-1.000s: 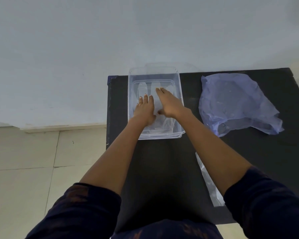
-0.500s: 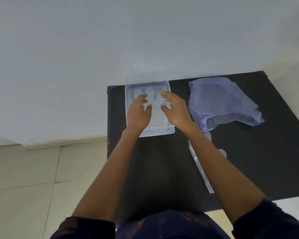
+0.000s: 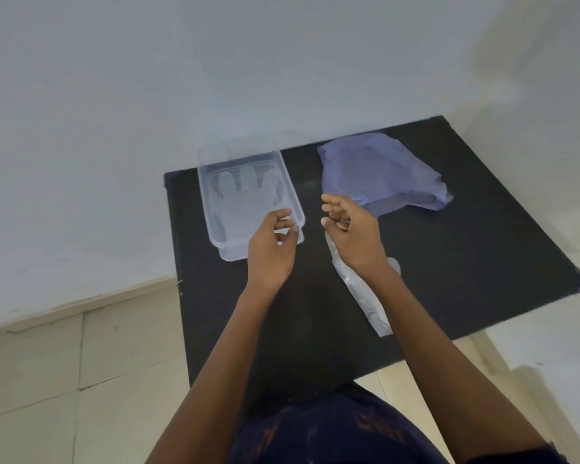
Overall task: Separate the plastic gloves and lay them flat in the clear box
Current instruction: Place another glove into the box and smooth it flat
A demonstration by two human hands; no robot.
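1. Head view: a black bench (image 3: 449, 256) stands against a pale wall, with tiled floor to its left and right.
2. The clear box (image 3: 211, 209) sits at the bench's far left corner; a plastic glove in the box (image 3: 245, 199) lies flat on its bottom, fingers pointing toward the wall.
3. The left hand (image 3: 272, 252) hovers over the box's near right corner, fingers loosely curled and apart, holding nothing.
4. The right hand (image 3: 355, 236) hangs above the bench just right of the box, fingers loosely spread and empty.
5. A second plastic glove (image 3: 365, 296) lies stretched on the bench beneath the right wrist, partly hidden by the forearm.
6. A crumpled bluish plastic bag (image 3: 379, 172) rests at the far side of the bench, right of the box and well apart from it.
7. Dark sleeves show at the bottom edge.
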